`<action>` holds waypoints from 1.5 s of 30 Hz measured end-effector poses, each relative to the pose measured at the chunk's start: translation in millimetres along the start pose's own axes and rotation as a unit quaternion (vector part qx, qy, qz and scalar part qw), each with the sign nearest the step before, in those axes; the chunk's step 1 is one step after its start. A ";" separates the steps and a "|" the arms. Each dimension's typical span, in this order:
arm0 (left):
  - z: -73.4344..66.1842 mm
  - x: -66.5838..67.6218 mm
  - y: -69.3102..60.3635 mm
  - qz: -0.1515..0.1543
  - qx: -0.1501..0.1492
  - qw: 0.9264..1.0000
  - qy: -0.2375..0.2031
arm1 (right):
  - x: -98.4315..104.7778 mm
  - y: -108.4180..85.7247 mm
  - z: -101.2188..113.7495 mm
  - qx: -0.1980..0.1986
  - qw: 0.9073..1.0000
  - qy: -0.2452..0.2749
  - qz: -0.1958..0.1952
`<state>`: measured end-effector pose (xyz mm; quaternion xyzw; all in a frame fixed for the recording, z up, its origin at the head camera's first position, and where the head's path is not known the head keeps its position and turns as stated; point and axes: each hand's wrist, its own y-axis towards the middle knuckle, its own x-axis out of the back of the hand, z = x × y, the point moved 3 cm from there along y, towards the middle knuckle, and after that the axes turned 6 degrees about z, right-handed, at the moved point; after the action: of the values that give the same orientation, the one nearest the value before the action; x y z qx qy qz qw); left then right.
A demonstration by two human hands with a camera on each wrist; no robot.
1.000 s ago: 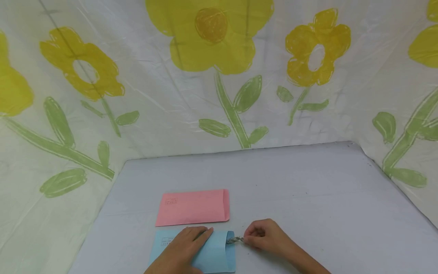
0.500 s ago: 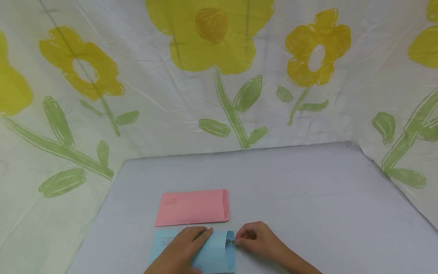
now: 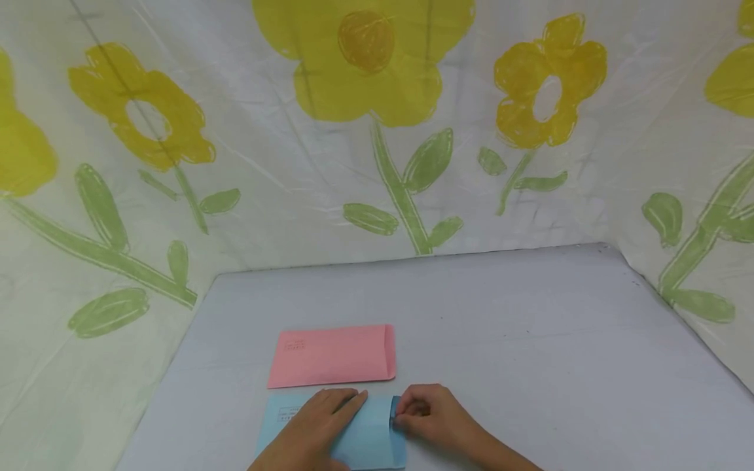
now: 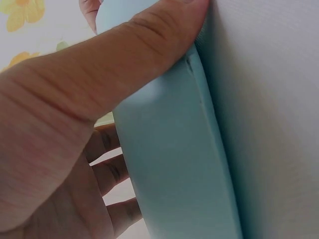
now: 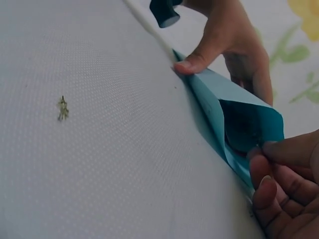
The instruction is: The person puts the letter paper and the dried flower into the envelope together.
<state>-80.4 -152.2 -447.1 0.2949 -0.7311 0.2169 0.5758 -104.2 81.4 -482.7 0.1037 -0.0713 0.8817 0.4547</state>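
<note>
A light blue envelope (image 3: 368, 435) lies at the table's front, its mouth bulging open towards the right. My left hand (image 3: 321, 422) grips it across its width, with the thumb (image 4: 149, 42) along the near edge and the fingers on the far side. At the mouth, my right hand (image 3: 432, 418) pinches the end of a thin grey-green dried sprig, with thumb and fingertips just inside the opening (image 5: 244, 122). The sprig is now almost wholly hidden by the envelope and fingers. Beyond lies a pink envelope (image 3: 330, 356), flat, its flap side also facing right.
A pale grey table (image 3: 530, 340) extends behind and to the right. A small greenish dried bit (image 5: 63, 108) lies on its surface in the right wrist view. White sheeting with painted yellow flowers (image 3: 365, 39) walls in the back and sides.
My right hand has moved left to the blue envelope's mouth, and the sprig has slid inside, out of sight in the head view. The left hand has stayed on the envelope.
</note>
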 end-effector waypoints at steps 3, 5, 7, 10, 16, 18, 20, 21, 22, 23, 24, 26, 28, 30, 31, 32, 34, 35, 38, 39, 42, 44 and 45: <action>-0.6 0.2 0.1 -0.003 -0.004 1.000 0.003 | -3.6 1.0 0.6 0.009 1.000 0.023 0.001; -0.8 0.6 0.6 0.003 -0.002 1.000 0.001 | -5.4 1.6 1.4 0.012 0.999 0.039 0.002; -1.0 1.1 0.9 0.010 0.003 1.000 -0.002 | -6.7 2.2 2.3 0.014 0.998 0.054 0.003; -1.5 1.7 1.3 0.014 0.005 1.000 -0.002 | -8.2 3.0 3.2 0.021 0.998 0.061 0.006; -2.6 1.1 0.8 -0.019 -0.020 0.999 0.018 | -11.9 5.6 2.8 0.044 0.998 0.039 0.005; -3.0 0.4 0.4 -0.031 -0.032 0.999 0.025 | -13.6 6.3 1.6 0.040 0.999 0.031 0.004; -3.6 -0.5 0.3 -0.037 -0.037 0.998 0.029 | -15.6 7.0 0.4 0.033 0.999 0.029 0.005; -3.9 -0.8 0.1 -0.039 -0.039 0.998 0.030 | -16.7 7.2 0.1 0.030 0.999 0.029 0.005; -4.0 -1.1 0.0 -0.038 -0.038 0.998 0.031 | -17.8 7.4 0.0 0.025 0.999 0.032 0.006; -4.2 -1.5 -0.1 -0.037 -0.037 0.998 0.031 | -18.8 7.9 0.0 0.023 0.999 0.034 0.007; -4.4 -1.6 -0.3 -0.035 -0.034 0.998 0.030 | -19.8 8.2 0.1 0.019 0.999 0.036 0.007; -4.8 -1.8 -0.2 -0.033 -0.029 0.999 0.030 | -20.7 8.9 0.7 0.017 0.999 0.039 0.004; -5.1 -2.1 -0.3 -0.034 -0.025 0.999 0.029 | -20.9 9.2 1.3 0.013 0.999 0.038 0.001; -5.4 -2.3 -0.6 -0.036 -0.023 0.999 0.028 | -20.5 8.9 1.7 0.014 0.999 0.034 0.000; -5.5 -2.7 -0.7 -0.038 -0.024 0.999 0.028 | -19.8 8.2 2.0 0.016 0.999 0.033 0.002; -5.6 -3.0 -0.8 -0.039 -0.023 0.999 0.028 | -18.5 7.3 2.2 0.021 0.999 0.028 0.003; -5.9 -3.5 -1.3 -0.040 -0.023 0.999 0.027 | -14.3 4.4 2.8 0.030 0.999 0.019 0.008; -5.9 -3.1 -1.8 -0.041 -0.022 0.999 0.026 | -11.5 2.9 3.4 0.034 0.999 0.015 0.011; -4.8 -1.1 -2.7 -0.035 -0.006 0.999 0.018 | 2.7 -1.6 5.3 0.054 0.998 -0.030 -0.001; -3.9 0.0 -2.5 -0.032 0.007 0.999 0.013 | 9.5 -2.8 6.3 0.059 0.997 -0.055 -0.016; 2.5 5.1 -1.2 -0.035 0.072 0.997 0.000 | 34.8 -4.5 9.5 0.097 0.972 -0.188 -0.101; 9.8 8.4 -0.4 -0.045 0.128 0.991 0.003 | 52.4 -5.9 11.3 0.125 0.930 -0.298 -0.177; 14.0 10.2 -0.1 -0.055 0.151 0.987 0.006 | 60.4 -6.6 12.2 0.138 0.904 -0.344 -0.213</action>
<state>-92.0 -163.3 -440.6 0.4165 -0.6692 0.2947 0.5402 -131.5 130.1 -455.7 0.4749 -0.0770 0.6747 0.5597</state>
